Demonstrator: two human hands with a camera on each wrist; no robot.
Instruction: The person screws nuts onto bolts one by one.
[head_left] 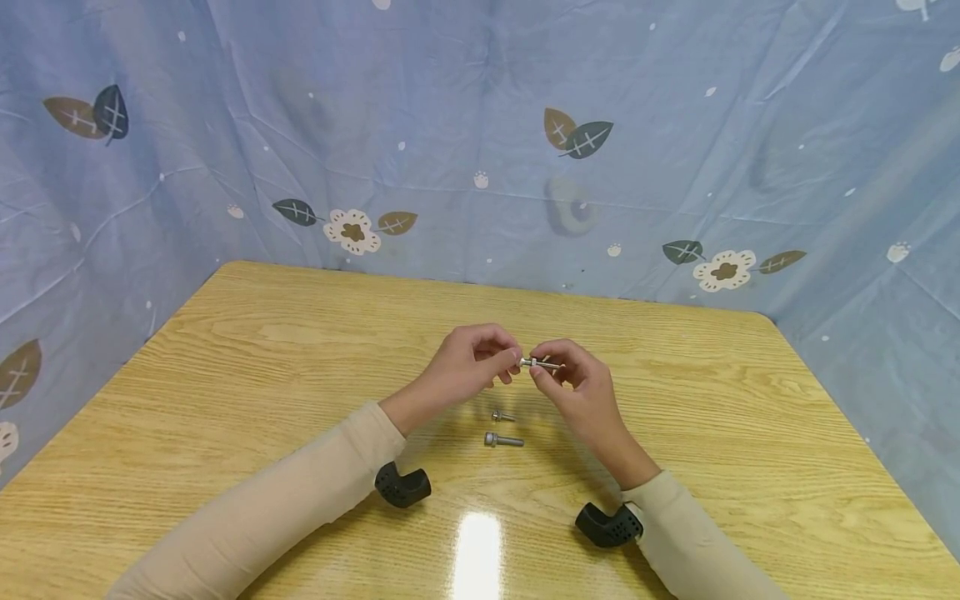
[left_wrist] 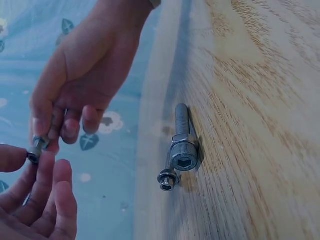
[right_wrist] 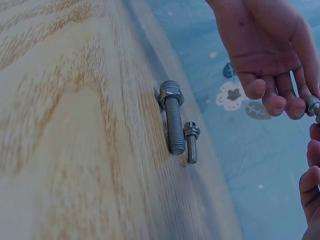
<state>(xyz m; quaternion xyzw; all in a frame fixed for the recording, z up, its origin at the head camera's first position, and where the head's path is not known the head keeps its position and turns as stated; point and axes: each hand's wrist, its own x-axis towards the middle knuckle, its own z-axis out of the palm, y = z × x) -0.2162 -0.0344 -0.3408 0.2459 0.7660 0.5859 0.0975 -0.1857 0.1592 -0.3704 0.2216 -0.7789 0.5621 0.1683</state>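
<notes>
Over the table, my left hand [head_left: 468, 362] pinches the head end of a silver socket-head bolt [head_left: 551, 365] between thumb and fingers. From the other side, my right hand [head_left: 588, 396] pinches a nut [head_left: 534, 362] on its shank, with thumb and fingertips around it. The bolt lies roughly level, its shank pointing right, into the right hand. In the left wrist view the hex socket of the bolt head [left_wrist: 33, 157] shows at the left thumb. The right wrist view cuts this bolt off at its edge.
Below the hands on the wooden table [head_left: 300, 350] lie two more socket-head bolts, a larger one [head_left: 510, 441] and a smaller one [head_left: 504, 416], each with a nut near its head. A blue patterned curtain [head_left: 450, 100] hangs behind the table. Both wrists wear black mounts [head_left: 402, 486].
</notes>
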